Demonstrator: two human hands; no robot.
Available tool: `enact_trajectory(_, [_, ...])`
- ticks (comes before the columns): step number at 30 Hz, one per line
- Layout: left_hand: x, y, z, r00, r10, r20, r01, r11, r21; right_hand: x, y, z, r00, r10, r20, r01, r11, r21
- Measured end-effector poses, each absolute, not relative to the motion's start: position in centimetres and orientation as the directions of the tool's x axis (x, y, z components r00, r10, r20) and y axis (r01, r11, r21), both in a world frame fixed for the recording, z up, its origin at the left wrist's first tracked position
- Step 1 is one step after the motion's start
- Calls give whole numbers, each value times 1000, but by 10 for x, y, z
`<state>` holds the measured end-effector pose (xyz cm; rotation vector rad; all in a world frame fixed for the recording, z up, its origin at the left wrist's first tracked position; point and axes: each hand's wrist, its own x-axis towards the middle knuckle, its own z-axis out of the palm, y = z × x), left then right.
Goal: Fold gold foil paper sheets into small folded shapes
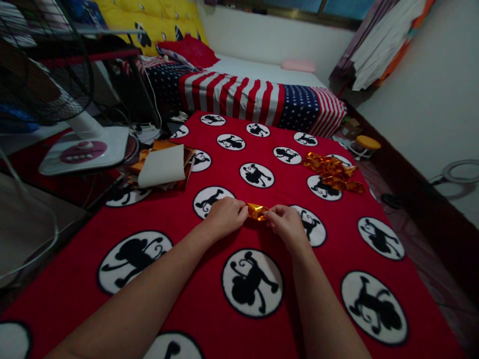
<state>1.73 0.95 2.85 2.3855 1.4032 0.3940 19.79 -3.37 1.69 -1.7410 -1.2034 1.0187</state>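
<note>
A small piece of shiny gold foil (257, 211), folded or twisted into a narrow bundle, is held between both hands just above the red cloth (262, 234). Its left end is gripped by my left hand (227, 215), with the fingers curled closed. The right end is pinched between thumb and fingers of my right hand (287, 223). Whether anything is wrapped inside the foil cannot be seen. Several similar crumpled gold foil pieces (331, 169) lie in a heap on the cloth, farther off to the right.
A stack of orange and gold sheets topped by a white sheet (162, 165) lies at the left edge. Beside it stands a fan on a white base (86, 149). Behind the cloth is a bed with a stars-and-stripes cover (239, 97). A yellow-topped stool (367, 143) is at right.
</note>
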Motion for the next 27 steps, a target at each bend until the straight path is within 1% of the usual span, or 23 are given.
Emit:
enact_trajectory(5, [12, 15, 30, 453, 887, 86, 638, -390, 664, 201, -33, 15, 298, 943, -149, 333, -249, -909])
enact_trajectory(8, [11, 17, 29, 447, 890, 94, 566, -363, 741, 200, -32, 14, 312, 942, -122, 369, -238, -898])
enact_trajectory(10, [11, 17, 26, 446, 891, 84, 531, -340, 776, 199, -32, 15, 320, 939, -124, 355, -241, -903])
enact_trajectory(13, [10, 19, 22, 449, 892, 39, 449, -264, 854, 197, -32, 19, 333, 933, -137, 221, -219, -950])
enact_trajectory(16, [9, 21, 18, 446, 895, -31, 307, -120, 944, 198, -33, 23, 344, 929, -137, 56, -166, -985])
enact_trajectory(19, [7, 24, 12, 430, 899, -83, 184, 3, 983, 201, -34, 26, 324, 935, -146, 11, -158, -987])
enact_trajectory(22, [8, 25, 8, 413, 904, -109, 118, 65, 991, 202, -34, 28, 273, 951, -147, 83, -176, -981])
enact_trajectory(27, [9, 25, 6, 379, 920, -99, 69, 78, 995, 198, -35, 27, 265, 960, -92, 198, -148, -969])
